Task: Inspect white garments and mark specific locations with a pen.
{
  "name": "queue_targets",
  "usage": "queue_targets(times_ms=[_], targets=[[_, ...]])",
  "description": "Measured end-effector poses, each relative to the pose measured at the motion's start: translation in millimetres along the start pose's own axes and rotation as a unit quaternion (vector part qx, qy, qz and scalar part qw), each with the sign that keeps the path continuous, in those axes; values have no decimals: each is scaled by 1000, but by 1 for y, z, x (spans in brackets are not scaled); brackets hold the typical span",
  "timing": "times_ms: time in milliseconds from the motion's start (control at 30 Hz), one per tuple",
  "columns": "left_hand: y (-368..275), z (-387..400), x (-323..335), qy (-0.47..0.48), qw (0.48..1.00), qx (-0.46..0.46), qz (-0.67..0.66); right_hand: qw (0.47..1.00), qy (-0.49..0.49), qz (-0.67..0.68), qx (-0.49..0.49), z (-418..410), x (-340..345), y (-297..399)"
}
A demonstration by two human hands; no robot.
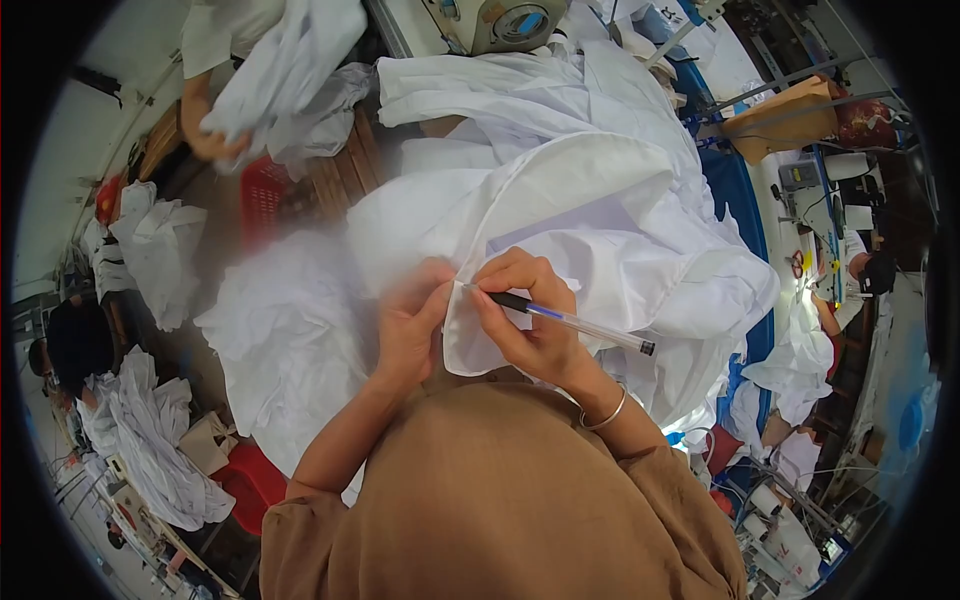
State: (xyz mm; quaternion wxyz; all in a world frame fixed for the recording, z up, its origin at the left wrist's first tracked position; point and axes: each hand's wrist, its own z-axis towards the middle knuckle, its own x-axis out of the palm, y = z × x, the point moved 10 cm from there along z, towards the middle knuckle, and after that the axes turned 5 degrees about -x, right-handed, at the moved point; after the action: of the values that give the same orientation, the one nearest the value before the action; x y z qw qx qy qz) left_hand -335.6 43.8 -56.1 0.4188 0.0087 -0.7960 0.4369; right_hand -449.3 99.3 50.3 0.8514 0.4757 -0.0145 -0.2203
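Note:
A large white cloth point(540, 180) with a stitched hem lies in folds before me. Its hemmed corner hangs between my two hands, close to my body. The edge of that corner is pinched in my left hand point(416, 319), between thumb and fingers. My right hand point(529, 311) grips a ballpoint pen point(577, 322) with a clear barrel and black grip. The pen's tip end points left, at the cloth edge beside my left thumb; the tip itself is hard to make out. Another heap of white fabric point(292, 330) lies to the left of my left hand.
A machine housing point(502, 22) stands beyond the cloth. At the upper left, a co-worker's hand point(217, 142) holds white fabric. A red plastic basket point(262, 195) and a red tub point(251, 484) are on the left. At the right, another person sits by a worktable with scissors point(797, 262).

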Motion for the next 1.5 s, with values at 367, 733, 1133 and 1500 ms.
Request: queue_targets(times_ms=[367, 733, 1133, 1500], targets=[[-3, 0, 7, 15, 999, 12, 27, 1000, 9, -18, -3, -1, 2, 1], [-4, 0, 11, 34, 999, 8, 5, 997, 1, 37, 60, -5, -1, -10], [0, -1, 6, 28, 1000, -2, 0, 998, 17, 26, 59, -6, 1, -9], [-13, -2, 1, 59, 998, 21, 14, 995, -16, -91, -41, 40, -41, 25]])
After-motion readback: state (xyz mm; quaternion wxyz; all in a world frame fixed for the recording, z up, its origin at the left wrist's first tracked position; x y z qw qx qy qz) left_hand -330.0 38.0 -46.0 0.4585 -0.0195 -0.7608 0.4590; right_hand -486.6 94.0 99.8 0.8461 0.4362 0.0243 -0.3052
